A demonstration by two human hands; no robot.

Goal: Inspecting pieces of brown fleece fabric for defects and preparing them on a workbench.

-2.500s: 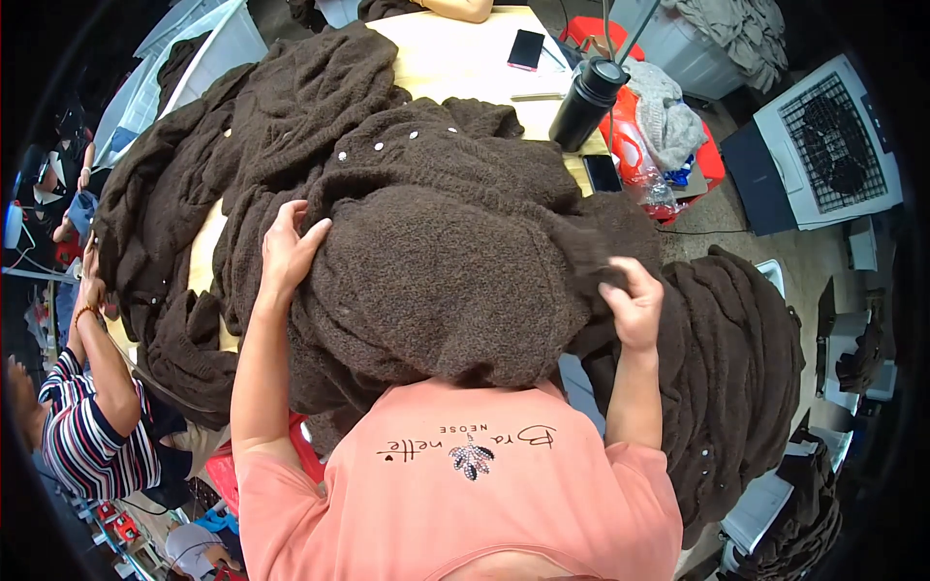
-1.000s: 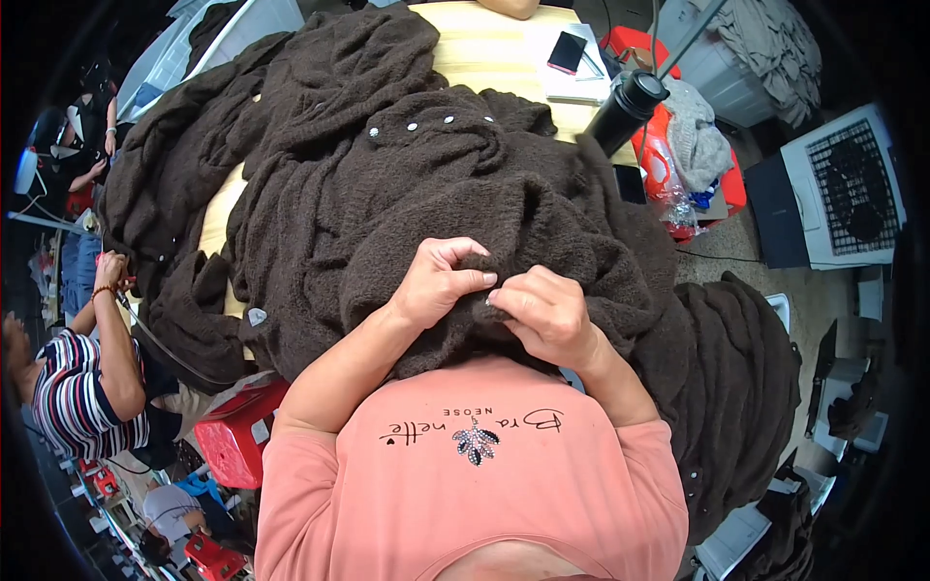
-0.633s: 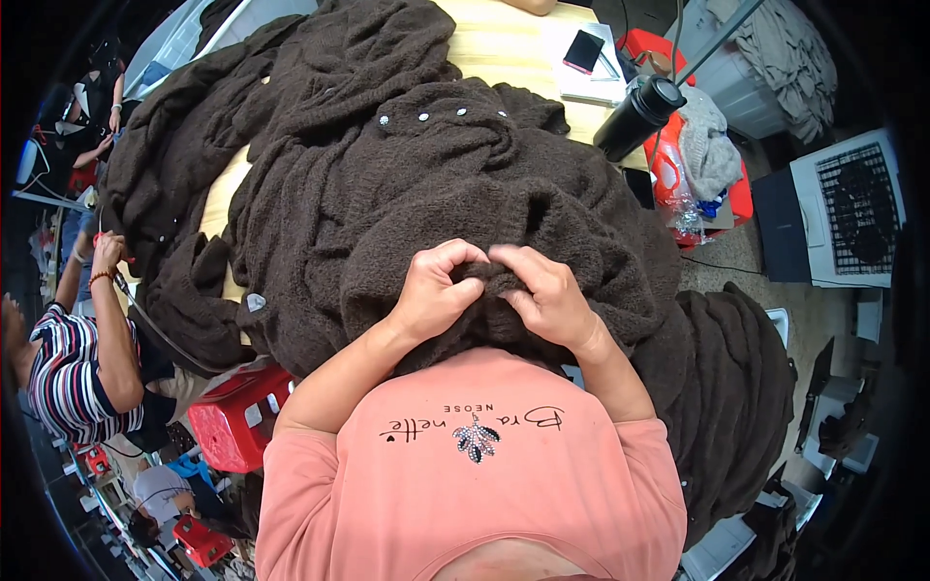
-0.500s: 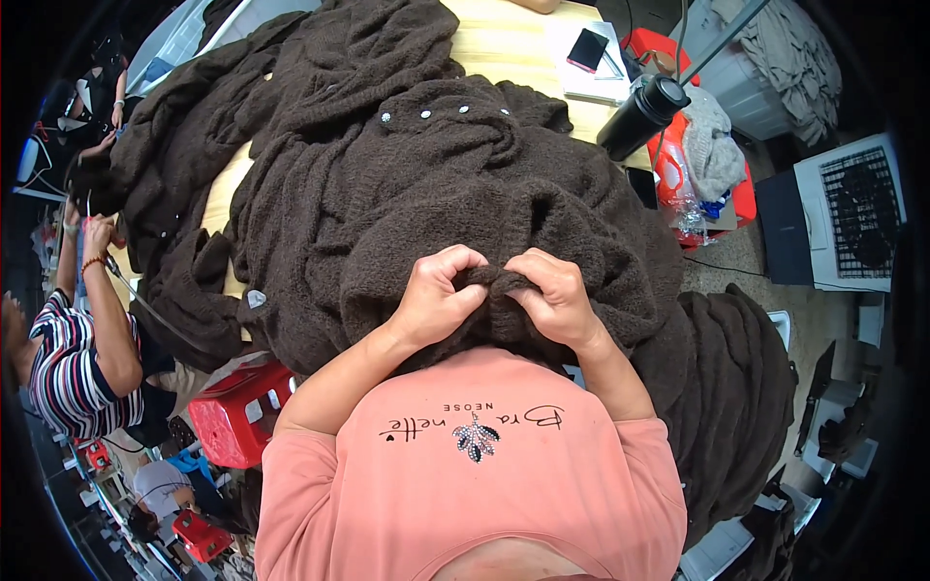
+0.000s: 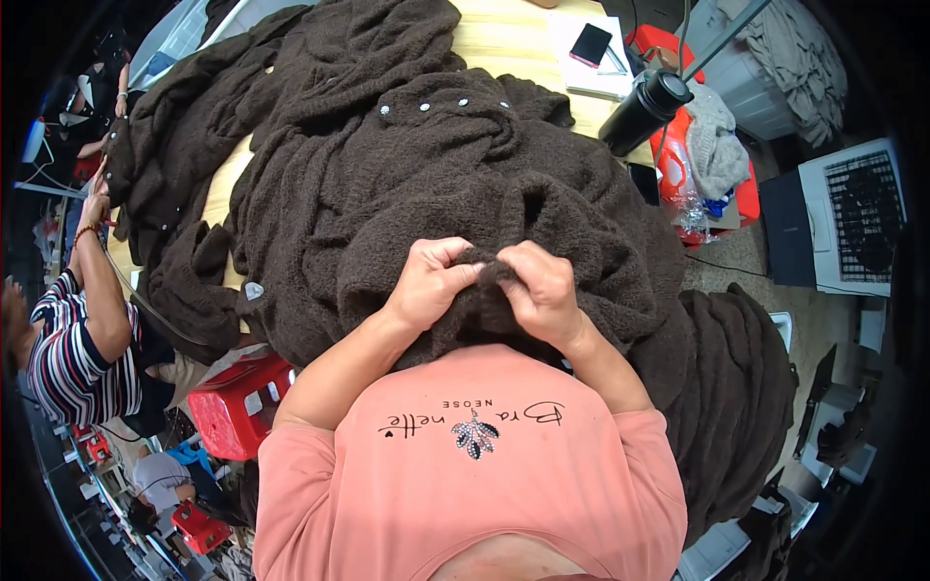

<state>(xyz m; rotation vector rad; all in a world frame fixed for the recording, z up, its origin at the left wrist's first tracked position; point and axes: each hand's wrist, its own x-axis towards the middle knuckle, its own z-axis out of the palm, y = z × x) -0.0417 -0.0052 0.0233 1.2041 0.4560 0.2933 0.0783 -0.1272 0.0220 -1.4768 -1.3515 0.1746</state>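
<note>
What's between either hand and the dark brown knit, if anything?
Nothing visible: the left hand and right hand both pinch the dark brown knit directly. The black bottle is farther off, toward the upper right.

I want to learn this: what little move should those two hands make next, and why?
Perhaps the right hand could ease slightly away from the left hand, gently flattening the dark brown knit between them. Both hands pinch it close together, and it looks bunched there, so the held part is hard to see.
</note>
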